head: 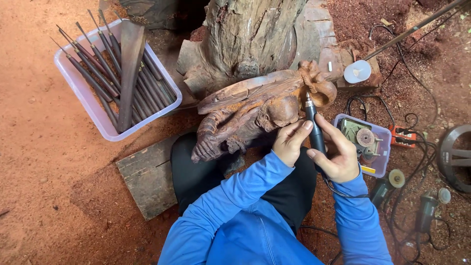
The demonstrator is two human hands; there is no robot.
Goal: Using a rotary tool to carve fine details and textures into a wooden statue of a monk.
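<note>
Two hands worked close together on the carving (255,115), which lay across the person's lap, propped against the stump (245,39) so it stayed put. The right hand (338,154) had its fingers closed round the rotary tool (314,127) like a pen, tip down on the wood for fine control. The left hand (290,142) curled against the carving and touched the tool, apparently steadying it. Chisels (108,68) waited in a tub (81,91) within reach at the left; a smaller tub of bits (382,147) sat at the right.
</note>
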